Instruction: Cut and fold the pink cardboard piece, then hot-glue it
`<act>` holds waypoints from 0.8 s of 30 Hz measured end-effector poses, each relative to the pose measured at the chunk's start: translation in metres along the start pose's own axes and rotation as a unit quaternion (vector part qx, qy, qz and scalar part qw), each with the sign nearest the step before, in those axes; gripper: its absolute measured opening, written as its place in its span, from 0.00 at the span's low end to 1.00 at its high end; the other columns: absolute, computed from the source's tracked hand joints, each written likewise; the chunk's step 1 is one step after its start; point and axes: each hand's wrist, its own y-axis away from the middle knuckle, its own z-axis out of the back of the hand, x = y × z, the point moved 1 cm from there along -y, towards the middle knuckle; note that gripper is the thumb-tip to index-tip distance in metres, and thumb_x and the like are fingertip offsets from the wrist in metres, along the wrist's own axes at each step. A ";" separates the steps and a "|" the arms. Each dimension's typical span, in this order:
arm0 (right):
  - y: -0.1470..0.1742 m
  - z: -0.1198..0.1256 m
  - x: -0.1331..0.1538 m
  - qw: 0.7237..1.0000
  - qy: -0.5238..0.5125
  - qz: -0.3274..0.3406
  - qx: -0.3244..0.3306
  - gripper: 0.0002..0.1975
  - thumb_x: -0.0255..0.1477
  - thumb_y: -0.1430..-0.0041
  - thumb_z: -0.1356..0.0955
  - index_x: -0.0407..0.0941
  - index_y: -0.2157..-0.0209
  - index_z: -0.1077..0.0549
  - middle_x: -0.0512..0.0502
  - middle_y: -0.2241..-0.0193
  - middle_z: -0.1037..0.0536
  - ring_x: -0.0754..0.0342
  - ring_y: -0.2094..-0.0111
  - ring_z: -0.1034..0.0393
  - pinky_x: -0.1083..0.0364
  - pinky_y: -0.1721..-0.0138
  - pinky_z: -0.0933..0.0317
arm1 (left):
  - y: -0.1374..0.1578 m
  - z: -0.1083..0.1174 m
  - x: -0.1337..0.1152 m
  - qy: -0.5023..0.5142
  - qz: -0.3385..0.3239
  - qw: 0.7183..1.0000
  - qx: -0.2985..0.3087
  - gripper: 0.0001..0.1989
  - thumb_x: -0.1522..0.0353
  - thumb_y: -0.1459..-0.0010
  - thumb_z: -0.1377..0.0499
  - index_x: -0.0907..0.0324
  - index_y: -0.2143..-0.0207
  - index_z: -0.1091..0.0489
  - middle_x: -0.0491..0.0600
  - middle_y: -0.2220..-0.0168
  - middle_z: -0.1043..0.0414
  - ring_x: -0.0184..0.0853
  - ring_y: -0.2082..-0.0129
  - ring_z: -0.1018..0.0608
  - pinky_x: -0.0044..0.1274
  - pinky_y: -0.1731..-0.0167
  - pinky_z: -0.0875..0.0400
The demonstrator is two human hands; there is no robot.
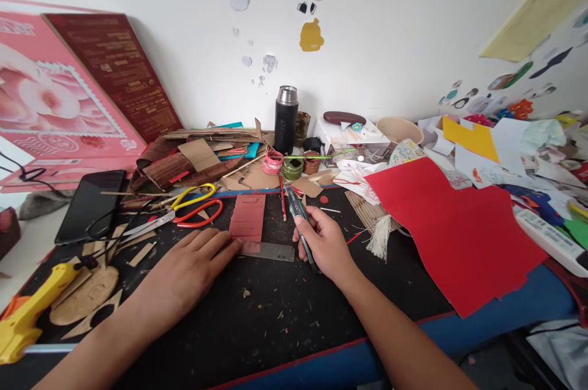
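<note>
My left hand [195,264] lies palm down, its fingers flat and their tips at the left end of a clear ruler [275,251]. The ruler lies across the lower edge of a red-painted cardboard piece [248,217] on the black table mat. To the right of both, my right hand [321,238] is closed around a dark green utility knife [303,218], which slants up and to the left. I cannot make out its blade. A red pencil [282,197] lies just beyond the knife. Scissors with yellow and red handles [172,212] rest beyond my left hand.
A yellow glue gun [39,307] and a black phone [89,206] are at left. Paint jars [293,168] and a black flask [286,120] stand behind, near cardboard scraps [199,154]. A red sheet [459,231] overhangs the table's front edge at right.
</note>
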 end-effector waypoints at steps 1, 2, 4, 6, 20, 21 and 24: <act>0.000 0.000 0.000 1.000 0.001 -0.001 0.000 0.20 0.49 0.35 0.32 0.46 0.55 0.29 0.56 0.74 0.27 0.60 0.85 0.34 0.59 0.83 0.40 | 0.001 0.000 -0.001 -0.010 -0.012 1.000 0.008 0.23 0.76 0.32 0.49 0.56 0.38 0.28 0.55 0.45 0.22 0.44 0.49 0.20 0.37 0.48 0.24; 0.001 0.000 -0.001 1.000 0.002 -0.002 0.000 0.21 0.48 0.34 0.32 0.45 0.54 0.29 0.56 0.74 0.27 0.60 0.85 0.34 0.59 0.83 0.40 | 0.001 0.001 -0.003 -0.023 -0.024 0.999 0.013 0.24 0.77 0.33 0.49 0.58 0.38 0.28 0.55 0.45 0.21 0.43 0.50 0.20 0.36 0.49 0.24; 0.001 -0.001 -0.001 1.000 0.001 -0.003 0.002 0.21 0.48 0.34 0.32 0.45 0.53 0.29 0.55 0.74 0.26 0.59 0.84 0.34 0.59 0.83 0.40 | 0.002 0.003 -0.006 -0.057 -0.044 0.997 0.013 0.24 0.79 0.34 0.51 0.61 0.39 0.28 0.56 0.46 0.21 0.44 0.51 0.20 0.36 0.51 0.23; 0.002 -0.001 -0.001 1.000 0.003 -0.003 0.004 0.20 0.48 0.34 0.32 0.45 0.54 0.29 0.55 0.73 0.26 0.60 0.84 0.34 0.59 0.83 0.40 | 0.003 0.004 -0.009 -0.078 -0.060 0.995 0.007 0.24 0.79 0.34 0.51 0.63 0.40 0.27 0.57 0.48 0.20 0.45 0.52 0.20 0.36 0.52 0.24; 0.006 -0.004 0.006 0.998 0.055 -0.019 0.007 0.18 0.45 0.31 0.33 0.45 0.51 0.27 0.54 0.73 0.26 0.59 0.82 0.33 0.57 0.80 0.38 | 0.017 -0.008 -0.018 -0.056 -0.046 0.996 -0.052 0.25 0.78 0.32 0.55 0.66 0.40 0.28 0.61 0.47 0.21 0.46 0.45 0.22 0.36 0.45 0.26; 0.006 -0.004 0.006 0.998 0.057 -0.020 0.007 0.18 0.45 0.31 0.33 0.45 0.51 0.27 0.54 0.73 0.26 0.59 0.82 0.33 0.57 0.79 0.38 | 0.019 -0.010 -0.019 -0.050 -0.034 0.997 -0.048 0.26 0.79 0.33 0.55 0.65 0.38 0.29 0.61 0.46 0.22 0.46 0.43 0.22 0.37 0.43 0.27; 0.006 -0.003 0.007 0.998 0.062 -0.024 0.007 0.18 0.45 0.30 0.33 0.45 0.52 0.27 0.54 0.73 0.26 0.59 0.82 0.33 0.56 0.79 0.38 | 0.023 -0.016 -0.022 -0.042 -0.024 0.998 -0.042 0.27 0.79 0.33 0.56 0.64 0.36 0.31 0.60 0.44 0.22 0.46 0.41 0.24 0.38 0.41 0.27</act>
